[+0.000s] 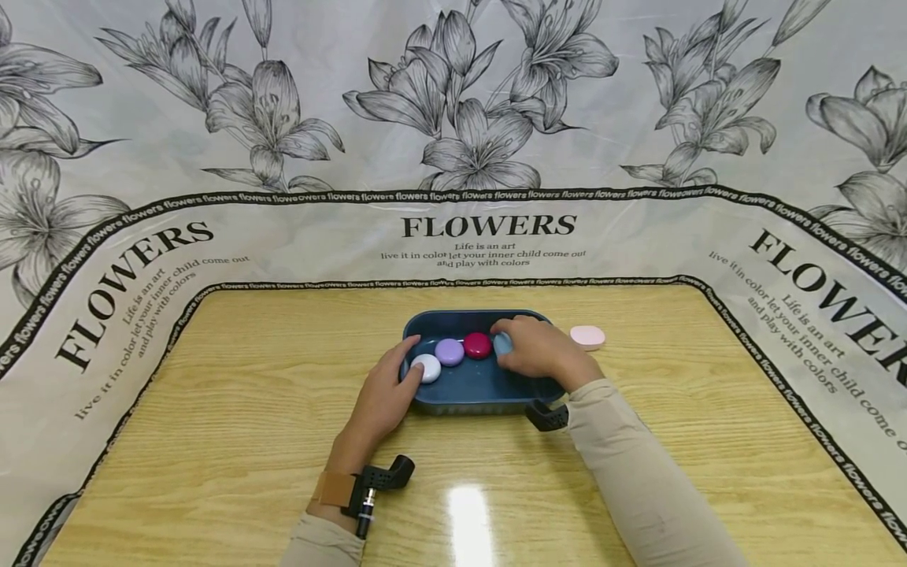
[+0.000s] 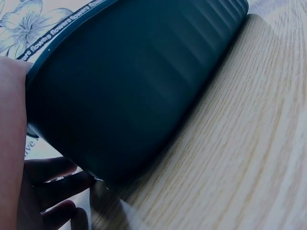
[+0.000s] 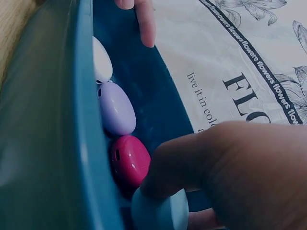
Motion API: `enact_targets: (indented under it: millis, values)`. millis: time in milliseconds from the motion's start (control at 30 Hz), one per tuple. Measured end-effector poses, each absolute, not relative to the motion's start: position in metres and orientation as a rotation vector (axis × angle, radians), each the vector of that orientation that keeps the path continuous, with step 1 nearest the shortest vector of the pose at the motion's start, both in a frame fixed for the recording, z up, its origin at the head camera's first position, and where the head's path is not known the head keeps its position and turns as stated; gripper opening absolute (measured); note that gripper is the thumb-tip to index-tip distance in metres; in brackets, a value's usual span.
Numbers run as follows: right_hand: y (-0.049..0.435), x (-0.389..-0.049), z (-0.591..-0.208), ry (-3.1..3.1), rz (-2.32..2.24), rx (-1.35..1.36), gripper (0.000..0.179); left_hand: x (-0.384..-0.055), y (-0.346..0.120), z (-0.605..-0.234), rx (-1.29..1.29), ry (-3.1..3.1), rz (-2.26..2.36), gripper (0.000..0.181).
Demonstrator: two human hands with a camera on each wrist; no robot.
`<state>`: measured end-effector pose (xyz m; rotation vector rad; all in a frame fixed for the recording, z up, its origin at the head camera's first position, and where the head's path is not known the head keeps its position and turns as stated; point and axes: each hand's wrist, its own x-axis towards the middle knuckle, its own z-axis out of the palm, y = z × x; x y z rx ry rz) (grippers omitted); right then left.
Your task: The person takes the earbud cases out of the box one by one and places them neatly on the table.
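A dark blue bin [image 1: 453,394] stands on the table. My left hand [image 1: 383,394] grips its left end, thumb inside the rim near the white case and the other fingers along the outer wall. Inside, a white case [image 1: 427,368], a purple case [image 1: 449,352] and a magenta case [image 1: 478,345] lie in a row; they are rounded, like earbud cases, with small slots showing in the right wrist view. My right hand [image 1: 542,346] reaches over the bin's right side and pinches a light blue case [image 3: 160,211] beside the magenta one, partly hidden by the fingers.
To the right of the bin, a pale pink oval case [image 1: 587,338] lies on the wooden table [image 1: 269,409]. A flower-printed cloth [image 1: 489,236] rises around the table's back and sides.
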<state>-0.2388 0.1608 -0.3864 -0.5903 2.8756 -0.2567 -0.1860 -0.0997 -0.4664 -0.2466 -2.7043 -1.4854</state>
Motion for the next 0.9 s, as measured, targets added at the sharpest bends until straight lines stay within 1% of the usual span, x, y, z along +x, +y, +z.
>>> enact_targets:
  millis: [300, 533, 900]
  values:
    - [0.1616, -0.2359, -0.3869, 2.904, -0.321, -0.543, 0.048, -0.1854, -0.1000, -0.4659, -0.250, -2.705, -1.491, 0.050]
    - [0.1646, -0.2360, -0.3895, 2.915, -0.391, -0.570, 0.048, -0.1860, -0.0997, -0.4661, -0.249, -2.702, -1.493, 0.050]
    - [0.1706, -0.2349, -0.3908, 2.906, -0.627, -0.536, 0.048, -0.1850, -0.1000, -0.4640, -0.242, -2.704, -1.499, 0.049]
